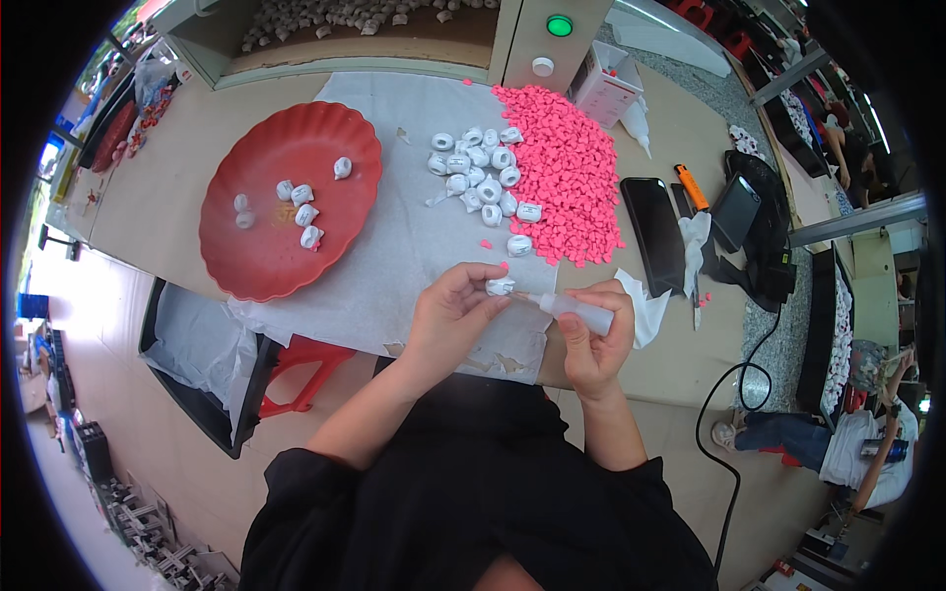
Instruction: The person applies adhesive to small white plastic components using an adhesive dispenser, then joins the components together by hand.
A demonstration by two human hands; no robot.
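Note:
Between the thumb and fingers of my left hand [453, 307] is a small white figurine piece [501, 286]. My right hand [601, 340] is closed round a translucent squeeze bottle [581, 312], its thin nozzle pointing left at the piece. Whether the tip touches it is too small to tell. A tiny pink piece shows just above my left fingertips. Beyond my hands lies a cluster of similar white pieces [476, 167], bordering a large heap of small pink pieces [562, 167]. A red scalloped plate [232, 266] to the left carries several white pieces.
White paper [394, 256] covers part of the table. At the right lie a black phone [652, 227], an orange-handled cutter [692, 187], crumpled tissue [645, 307] and a black cable [734, 443]. A white box [603, 84] and a cabinet with a green button [559, 27] stand behind. A black tray [246, 384] sits lower left.

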